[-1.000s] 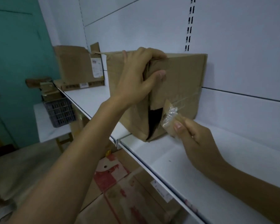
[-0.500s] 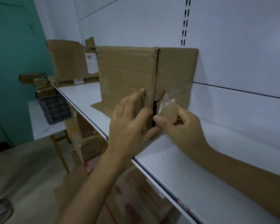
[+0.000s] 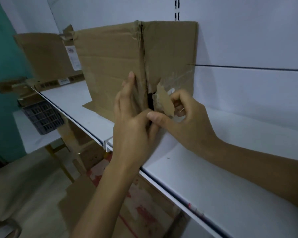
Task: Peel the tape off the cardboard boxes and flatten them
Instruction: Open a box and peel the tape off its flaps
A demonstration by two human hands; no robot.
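A brown cardboard box [image 3: 110, 66] stands upright on the white shelf [image 3: 213, 169], its vertical seam split open near the bottom. My right hand [image 3: 184, 121] pinches a peeled strip of tape [image 3: 163, 100] with torn brown paper stuck to it, just right of the seam. My left hand [image 3: 132, 121] rests against the box left of the seam, fingers pointing up, its thumb touching my right thumb. Clear tape residue [image 3: 177, 78] stays on the box's right panel.
A second open cardboard box [image 3: 46, 55] with a white label stands further left on the shelf. More cardboard boxes [image 3: 136, 212] with red print lie under the shelf. A dark plastic crate [image 3: 43, 117] sits on a small white table at left.
My left hand came down from the box's top edge to the lower seam. The tape strip in my right hand has lifted further off the seam. The view moved closer.
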